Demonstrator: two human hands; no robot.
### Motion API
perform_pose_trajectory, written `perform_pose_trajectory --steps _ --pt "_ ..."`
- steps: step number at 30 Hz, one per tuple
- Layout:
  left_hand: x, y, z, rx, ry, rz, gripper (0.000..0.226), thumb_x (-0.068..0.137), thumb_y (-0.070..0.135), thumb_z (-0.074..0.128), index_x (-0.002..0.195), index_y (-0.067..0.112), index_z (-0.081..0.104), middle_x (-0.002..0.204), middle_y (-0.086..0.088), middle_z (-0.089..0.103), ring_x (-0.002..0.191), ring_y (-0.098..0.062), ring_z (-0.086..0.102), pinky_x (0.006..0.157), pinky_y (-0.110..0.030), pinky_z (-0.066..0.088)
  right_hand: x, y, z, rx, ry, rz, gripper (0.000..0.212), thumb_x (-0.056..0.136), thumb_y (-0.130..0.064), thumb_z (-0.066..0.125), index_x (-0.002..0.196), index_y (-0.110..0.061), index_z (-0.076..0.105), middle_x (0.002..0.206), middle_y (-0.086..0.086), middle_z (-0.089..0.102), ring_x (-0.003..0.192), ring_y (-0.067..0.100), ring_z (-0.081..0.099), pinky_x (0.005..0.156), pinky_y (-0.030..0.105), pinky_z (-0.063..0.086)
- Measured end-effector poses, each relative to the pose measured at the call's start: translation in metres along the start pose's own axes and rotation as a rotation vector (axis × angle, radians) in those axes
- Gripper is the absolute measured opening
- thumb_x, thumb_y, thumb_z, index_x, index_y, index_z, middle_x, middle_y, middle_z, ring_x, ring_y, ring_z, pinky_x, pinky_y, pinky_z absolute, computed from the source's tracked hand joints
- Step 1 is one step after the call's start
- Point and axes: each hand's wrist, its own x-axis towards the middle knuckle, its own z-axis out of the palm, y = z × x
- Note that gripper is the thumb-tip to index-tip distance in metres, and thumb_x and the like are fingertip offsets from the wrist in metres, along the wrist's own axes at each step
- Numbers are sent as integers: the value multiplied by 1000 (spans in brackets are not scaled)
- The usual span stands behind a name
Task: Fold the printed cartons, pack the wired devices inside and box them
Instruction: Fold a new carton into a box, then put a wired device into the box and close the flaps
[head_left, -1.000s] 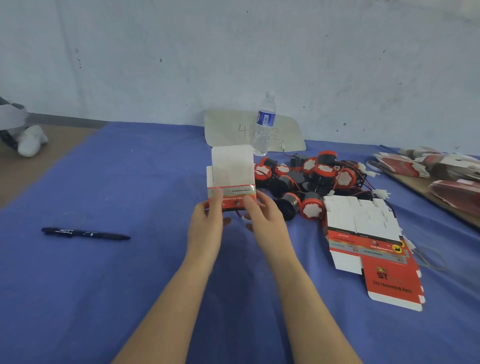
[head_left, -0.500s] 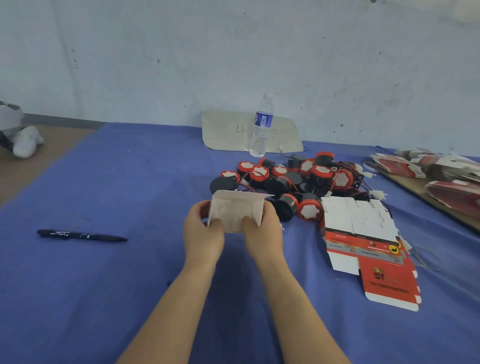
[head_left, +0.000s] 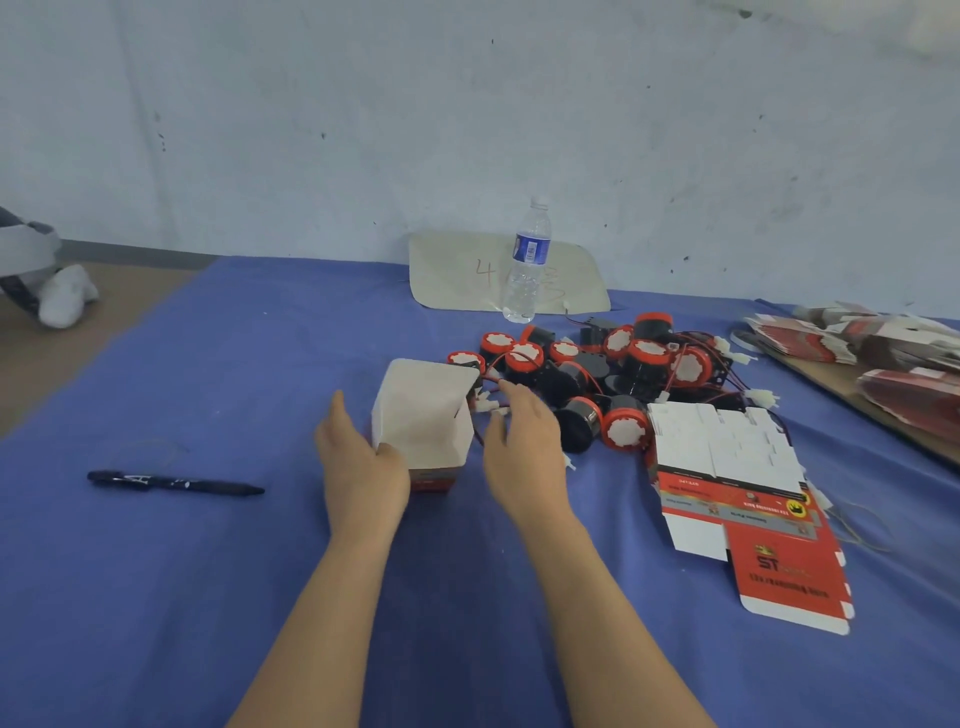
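Your left hand (head_left: 358, 467) is at the near-left corner of the folded carton (head_left: 426, 415). The thumb rests on that corner and the fingers are stretched straight alongside the left wall. You cannot tell whether those fingers touch the wall.

The carton stands upright near the middle of the tabletop (head_left: 208, 597), mouth open and white inside, with its red print showing low on the near face.

Your right hand (head_left: 524, 452) hovers just right of the carton with fingers relaxed and slightly spread, holding nothing. Its fingertips are beside the red wires at the edge of the pile of wired devices (head_left: 613, 374).

That pile of black and red devices lies just right of the carton, toward the far edge. The flat cartons (head_left: 727, 457) lie stacked right of the pile, print side up toward the near end. More printed cartons (head_left: 883, 353) sit at the right edge.

A black pen (head_left: 171, 483) lies well left of your hands. A water bottle (head_left: 527, 260) stands at the far edge, in front of a cardboard sheet (head_left: 457, 270).
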Motion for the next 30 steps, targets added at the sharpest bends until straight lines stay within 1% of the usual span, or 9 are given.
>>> perform_pose_trajectory --steps 2,4,8,11,14,18,22,26,30 --pt "-2 2 1 -45 25 34 60 91 -2 34 147 19 32 149 0 38 135 -21 38 106 -37 37 11 3 5 -276 -97 80 55 98 -13 40 150 -15 22 155 9 25 142 27 21 117 36 16" --pt "-2 4 -1 -117 93 30 38 92 2 36 123 17 51 117 1 57 114 -24 52 86 -34 42 14 2 9 -360 -150 194 60 97 -13 44 150 -17 16 151 11 31 137 31 28 112 40 23" --pt "2 5 -3 -295 276 -17 18 100 22 35 86 14 43 80 3 47 73 -16 46 68 -32 35 8 -3 7 -421 -68 150 39 99 -15 41 138 -19 41 124 7 59 117 27 49 95 37 32" --pt "5 6 -5 -440 350 -46 19 101 29 34 90 15 42 88 4 48 77 -14 46 73 -31 39 2 -12 -19 -126 -56 120 24 97 -18 42 106 -16 64 90 1 68 88 23 60 73 32 45" --pt "5 8 -5 -480 374 -48 17 101 30 35 93 17 43 103 -2 50 91 -17 50 82 -36 44 1 -12 -61 -130 -105 175 23 90 -18 48 71 -10 60 61 1 56 64 24 49 54 28 37" --pt "1 11 -3 -471 352 -47 22 101 28 36 79 26 39 95 1 49 89 -17 49 85 -39 46 -5 -1 -83 -345 -283 236 22 90 -12 48 105 -2 61 100 17 63 96 33 54 81 35 43" --pt "0 10 -1 -440 326 -80 21 100 30 37 79 26 38 102 -6 50 90 -20 50 85 -42 46 -20 -18 -68 -229 -372 -136 53 88 -10 55 139 -21 45 142 3 45 129 22 42 106 29 31" --pt "3 7 0 -437 315 -92 18 100 31 38 91 16 41 104 -7 49 90 -19 49 77 -34 44 -29 -21 -47 -193 -688 -177 59 87 -23 61 141 -32 38 131 -1 55 110 20 56 93 34 48" --pt "2 4 3 -410 283 -71 19 100 32 39 96 13 40 100 -4 50 84 -16 49 64 -24 39 -36 -22 -30 -214 -478 31 57 90 -58 49 137 -27 43 121 1 61 111 24 54 82 33 47"
